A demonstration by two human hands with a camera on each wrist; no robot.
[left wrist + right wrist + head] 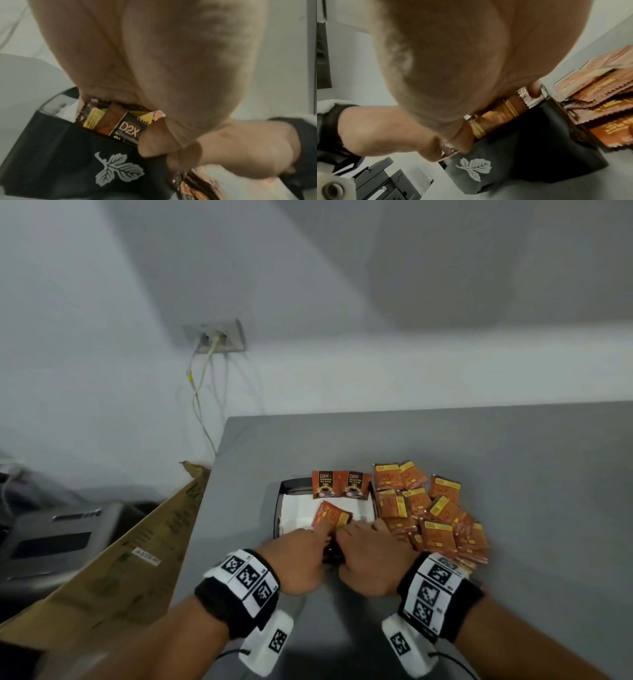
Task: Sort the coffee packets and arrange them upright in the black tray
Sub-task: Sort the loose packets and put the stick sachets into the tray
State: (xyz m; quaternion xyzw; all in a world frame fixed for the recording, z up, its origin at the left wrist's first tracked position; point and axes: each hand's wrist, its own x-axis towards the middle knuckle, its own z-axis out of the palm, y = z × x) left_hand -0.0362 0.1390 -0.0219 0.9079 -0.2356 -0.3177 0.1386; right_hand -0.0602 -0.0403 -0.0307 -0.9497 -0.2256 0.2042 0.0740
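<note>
right now i see both hands at the near end of the black tray on the grey desk. my left hand and right hand have their fingers curled onto a bunch of coffee packets standing in the tray's near end. one orange packet leans tilted just beyond the fingertips. two dark packets stand upright at the far wall. a loose pile of orange packets lies just right of the tray.
</note>
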